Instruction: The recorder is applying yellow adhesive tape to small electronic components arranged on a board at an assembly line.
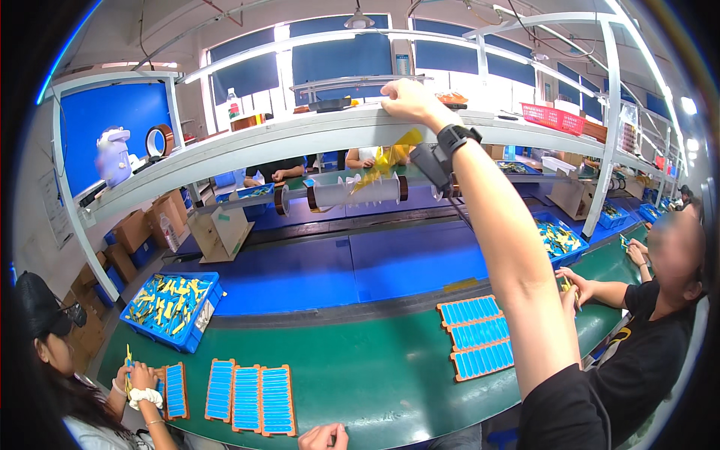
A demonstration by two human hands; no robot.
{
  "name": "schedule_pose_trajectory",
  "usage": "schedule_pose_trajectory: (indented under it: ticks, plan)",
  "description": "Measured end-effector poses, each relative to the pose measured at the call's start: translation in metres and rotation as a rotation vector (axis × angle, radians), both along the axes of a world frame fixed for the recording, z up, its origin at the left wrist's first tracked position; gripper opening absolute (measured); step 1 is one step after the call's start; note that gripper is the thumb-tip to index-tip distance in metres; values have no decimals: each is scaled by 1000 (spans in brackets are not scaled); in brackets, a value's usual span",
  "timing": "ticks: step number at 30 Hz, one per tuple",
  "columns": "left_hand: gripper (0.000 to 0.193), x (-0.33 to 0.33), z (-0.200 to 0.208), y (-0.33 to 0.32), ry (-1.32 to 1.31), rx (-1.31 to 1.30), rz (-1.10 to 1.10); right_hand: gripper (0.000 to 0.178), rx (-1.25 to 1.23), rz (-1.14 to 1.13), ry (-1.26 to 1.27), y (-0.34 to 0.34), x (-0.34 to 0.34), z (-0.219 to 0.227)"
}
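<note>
My right hand [409,100] is raised to the front edge of the white overhead shelf [262,140], its fingers curled; whatever they grip, if anything, is hidden. A black strapped device [442,154] sits on that wrist. Yellow film strips [386,161] dangle below the shelf beside the wrist, over white spools [356,192] on a rod. At the lower edge of the view, my left hand [324,437] rests by the table's near edge with bent, closed fingers. Nearest to it is a group of orange-framed trays [276,401] filled with rows of blue strips. More such trays [476,337] lie under my right forearm.
Blue bins [171,311] of yellow and blue pieces stand at the left and right [559,236]. Co-workers sit on both sides, their hands [142,379] on small pieces. A dark conveyor [337,311] crosses beyond the green table [360,360]. A red basket [553,118] sits on the shelf.
</note>
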State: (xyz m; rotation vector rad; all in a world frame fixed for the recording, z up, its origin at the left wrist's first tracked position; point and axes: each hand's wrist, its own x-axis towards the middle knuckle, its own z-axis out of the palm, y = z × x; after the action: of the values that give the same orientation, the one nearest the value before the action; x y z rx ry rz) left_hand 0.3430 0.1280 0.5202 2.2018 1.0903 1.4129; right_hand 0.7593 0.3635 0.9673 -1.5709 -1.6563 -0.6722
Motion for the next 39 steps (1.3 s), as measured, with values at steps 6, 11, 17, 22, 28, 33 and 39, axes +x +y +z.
schedule_pose_trajectory:
  ticks: [6,11,17,22,28,33,39]
  plan:
    - [5,8,5,1,-7,-11,91,29,251,156,-80,-14,-20,-24]
    - [3,11,7,-2,19,42,134,36,157,21,-290,-6,-27,-36]
    - [7,1,1,-2,99,-56,145,46,-282,-196,-84,-13,-43,-21]
    - [10,15,-3,7,5,-114,165,61,-29,-182,-205,-16,-35,-43]
    - [9,15,6,6,111,-65,228,32,273,496,163,-94,-96,-110]
    - [9,31,4,10,88,-65,178,24,-148,581,236,-225,-120,-189]
    - [6,6,-2,7,-11,-100,158,21,-687,283,205,-317,-135,-337]
